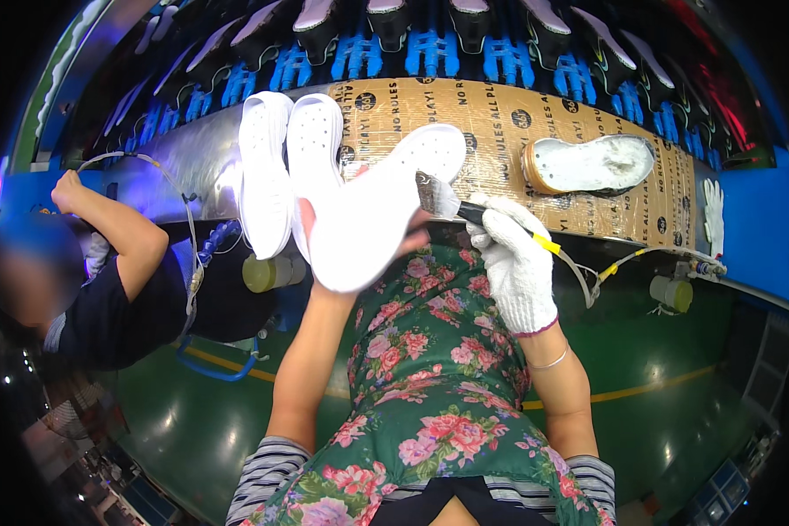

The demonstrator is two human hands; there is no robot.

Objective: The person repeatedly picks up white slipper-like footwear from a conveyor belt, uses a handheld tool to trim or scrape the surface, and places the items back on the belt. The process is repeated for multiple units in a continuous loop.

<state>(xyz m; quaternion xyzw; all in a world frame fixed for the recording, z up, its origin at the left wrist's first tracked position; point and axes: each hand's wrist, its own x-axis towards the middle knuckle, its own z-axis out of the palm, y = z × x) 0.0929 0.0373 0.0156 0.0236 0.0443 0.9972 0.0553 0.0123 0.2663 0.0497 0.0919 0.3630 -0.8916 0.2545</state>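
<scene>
My left hand [417,237], bare, grips a long white shoe sole [368,219] from below, with fingers showing at both its edges. A flat brush [440,198] with pale bristles and a black handle is in my right hand [519,263], which wears a white knitted glove. Its bristles are at the sole's right edge; whether they touch is unclear. A thin hose with yellow bands runs from the handle. Beside my left hand lie a white sole [265,175] and another white sole [311,131]. Farther right rests a shoe upper [592,167], pale bottom facing up.
Printed brown cardboard [491,114] covers part of the metal bench [171,175]. Beyond it, a rack of blue holders [432,54] carries several dark shoe uppers. A white glove [714,215] hangs at the right. Another person's arm [123,219] reaches in at the left.
</scene>
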